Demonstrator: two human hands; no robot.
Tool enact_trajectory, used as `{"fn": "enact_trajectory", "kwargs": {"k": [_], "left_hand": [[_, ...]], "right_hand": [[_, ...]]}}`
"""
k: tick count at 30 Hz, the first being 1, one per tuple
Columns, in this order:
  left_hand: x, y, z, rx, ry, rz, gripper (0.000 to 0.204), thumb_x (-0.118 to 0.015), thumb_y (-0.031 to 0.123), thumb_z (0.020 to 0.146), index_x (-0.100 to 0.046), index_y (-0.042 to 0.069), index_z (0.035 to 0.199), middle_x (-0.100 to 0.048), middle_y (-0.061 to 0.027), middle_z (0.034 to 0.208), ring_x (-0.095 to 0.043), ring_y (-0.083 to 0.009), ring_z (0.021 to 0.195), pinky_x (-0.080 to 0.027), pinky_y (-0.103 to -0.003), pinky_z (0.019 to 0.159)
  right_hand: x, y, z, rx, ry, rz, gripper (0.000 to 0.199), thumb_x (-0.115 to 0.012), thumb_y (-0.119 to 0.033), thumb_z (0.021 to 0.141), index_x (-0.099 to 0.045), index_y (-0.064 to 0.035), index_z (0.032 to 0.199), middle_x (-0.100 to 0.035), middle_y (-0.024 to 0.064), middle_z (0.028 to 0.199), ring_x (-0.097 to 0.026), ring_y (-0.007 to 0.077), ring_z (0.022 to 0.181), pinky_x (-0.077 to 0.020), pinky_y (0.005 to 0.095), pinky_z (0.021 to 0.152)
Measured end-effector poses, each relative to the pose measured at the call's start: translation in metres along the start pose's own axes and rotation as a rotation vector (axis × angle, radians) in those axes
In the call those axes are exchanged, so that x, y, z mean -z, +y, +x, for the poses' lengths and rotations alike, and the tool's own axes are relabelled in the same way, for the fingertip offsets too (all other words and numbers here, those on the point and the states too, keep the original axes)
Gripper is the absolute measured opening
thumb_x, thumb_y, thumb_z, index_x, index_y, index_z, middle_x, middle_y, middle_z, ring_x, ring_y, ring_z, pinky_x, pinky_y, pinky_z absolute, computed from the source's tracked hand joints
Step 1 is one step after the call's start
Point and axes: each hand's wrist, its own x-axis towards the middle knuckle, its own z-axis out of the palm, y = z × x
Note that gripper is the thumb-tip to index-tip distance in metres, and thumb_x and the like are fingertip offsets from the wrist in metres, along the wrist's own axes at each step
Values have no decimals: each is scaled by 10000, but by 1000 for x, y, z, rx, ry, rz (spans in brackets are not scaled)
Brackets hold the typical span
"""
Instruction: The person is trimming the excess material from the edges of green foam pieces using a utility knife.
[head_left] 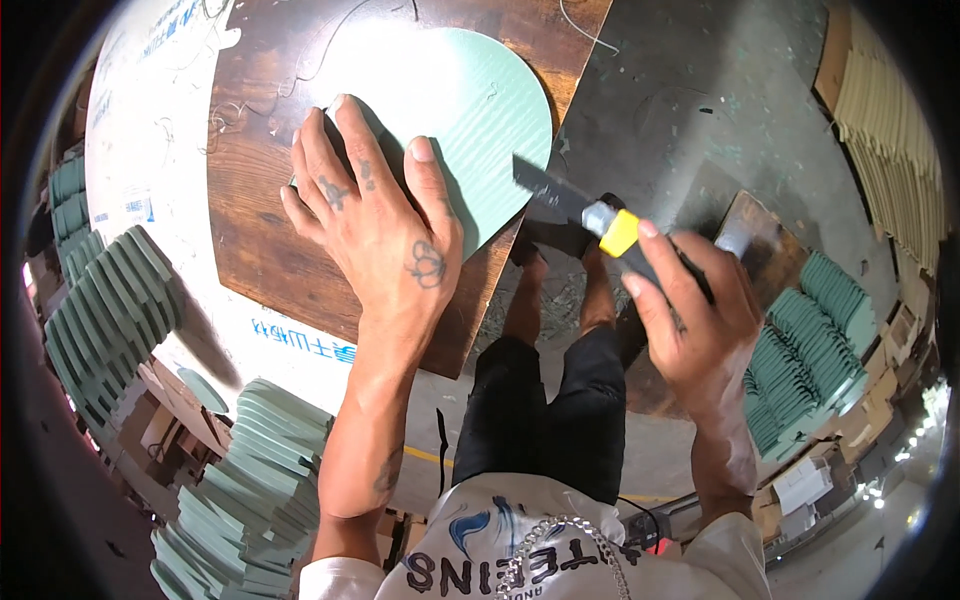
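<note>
A pale green, rounded panel (490, 120), tapering toward me, lies on a dark wood-grain board (255, 185). My left hand (375, 215) rests on its left part with the fingers spread and flat. In my right hand (690, 310) is a utility knife (620, 235) with a yellow collar and a dark handle. Its dark blade is extended and points up and left, overlapping the panel's right edge in the picture. Whether the blade touches the panel I cannot tell. Glare washes out the panel's far part.
The board lies on a white printed sheet (160, 200). Stacks of green pieces (110, 310) stand at the left, with another green stack (255, 490) nearer me. More green pieces (810, 340) sit at the right, below cream-coloured stacked sheets (890, 140). Scraps litter the grey floor (690, 80).
</note>
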Motion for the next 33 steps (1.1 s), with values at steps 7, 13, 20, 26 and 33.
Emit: {"fn": "enact_trajectory", "kwargs": {"k": [7, 13, 20, 26, 33], "left_hand": [[-3, 2, 2, -16, 34, 3, 614, -427, 414, 1078, -406, 1, 1532, -376, -299, 1535, -319, -474, 1455, -175, -664, 1165], [-2, -3, 1, -34, 36, -3, 603, -500, 357, 1053, -408, -4, 1527, -370, -295, 1531, -325, -476, 1441, -176, -703, 1130], [-3, -4, 1, -30, 38, -15, 603, -514, 344, 1042, -411, 8, 1532, -376, -282, 1536, -332, -471, 1436, -167, -682, 1144], [-1, -1, 1, -20, 9, -26, 608, -518, 335, 1038, -403, 13, 1541, -367, -281, 1551, -324, -472, 1446, -162, -685, 1146], [2, 1, 2, 2, 28, 5, 580, -409, 393, 1091, -424, 25, 1539, -402, -260, 1541, -351, -423, 1451, -179, -588, 1209]], "right_hand": [[-3, 20, 33, -9, 94, -6, 413, -849, -146, 800, -763, -128, 1203, -672, 84, 977, -664, 252, 791, -558, 367, 675], [-2, 20, 48, 26, 66, -6, 393, -840, -147, 807, -766, -134, 1193, -676, 61, 977, -660, 223, 774, -550, 348, 646], [7, 21, 44, 66, 18, -18, 403, -850, -167, 792, -771, -134, 1186, -671, 78, 957, -662, 230, 785, -557, 366, 649], [0, 33, 61, 84, 54, -12, 437, -862, -176, 778, -775, -150, 1206, -674, 57, 943, -663, 208, 756, -563, 339, 621], [5, 38, 69, 73, -25, -7, 431, -813, -136, 845, -749, -156, 1272, -695, 82, 1050, -709, 231, 876, -588, 344, 727]]}}
